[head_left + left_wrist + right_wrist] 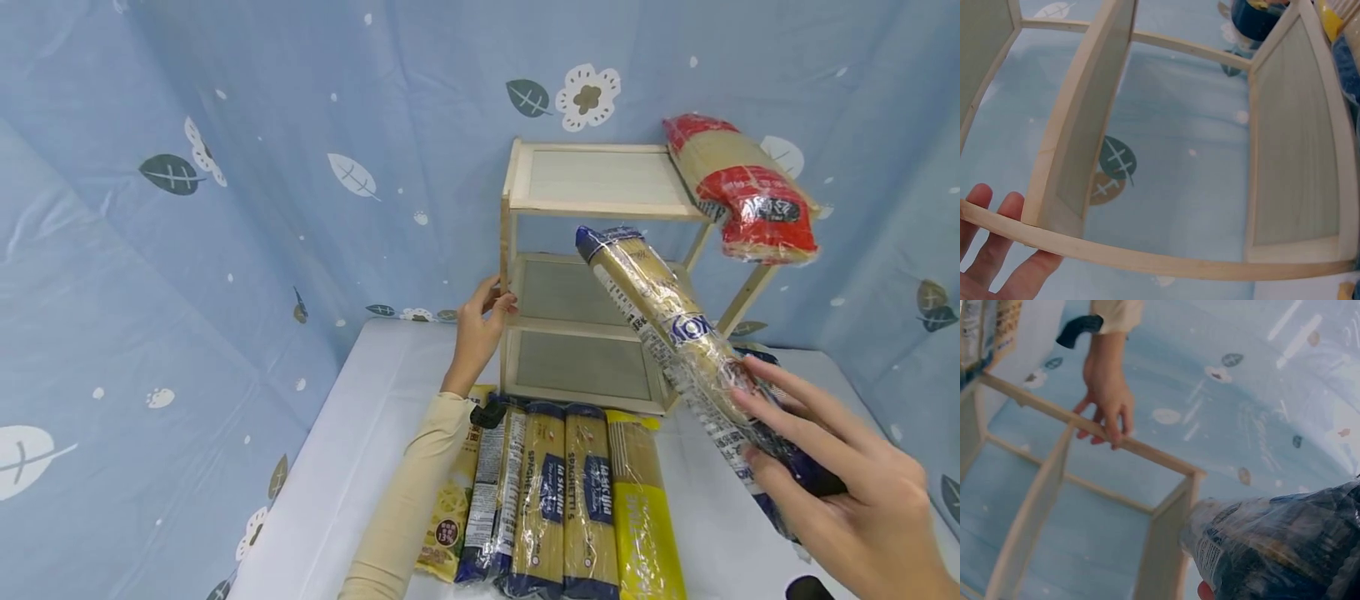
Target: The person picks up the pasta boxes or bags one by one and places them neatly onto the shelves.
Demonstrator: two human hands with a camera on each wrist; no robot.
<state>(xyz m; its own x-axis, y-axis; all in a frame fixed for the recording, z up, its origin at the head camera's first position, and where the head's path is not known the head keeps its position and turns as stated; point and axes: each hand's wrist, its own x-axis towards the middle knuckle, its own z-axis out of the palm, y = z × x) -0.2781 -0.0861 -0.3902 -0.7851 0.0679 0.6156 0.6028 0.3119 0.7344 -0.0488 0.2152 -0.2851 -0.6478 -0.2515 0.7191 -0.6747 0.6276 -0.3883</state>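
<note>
My right hand [862, 475] grips the lower end of a spaghetti pack [675, 333], clear film with dark blue ends. The pack is tilted, its upper end in front of the shelf's right side. In the right wrist view the crinkled pack [1279, 544] fills the lower right, with one fingertip showing. At the shelf's left side, my left hand [480, 325] holds the upright of the wooden shelf rack [600, 208] at middle-tier height. The left wrist view shows fingers [1007, 215] around that upright. A red-and-clear noodle pack [750, 187] lies on the top tier's right end.
Before the rack, several pasta packs lie side by side on the white table [345, 450], among them blue-ended spaghetti packs [543, 500] and a yellow pack [645, 508]. Another dark blue item [757, 354] shows partly behind the held pack. Blue patterned cloth [300, 167] hangs around the table.
</note>
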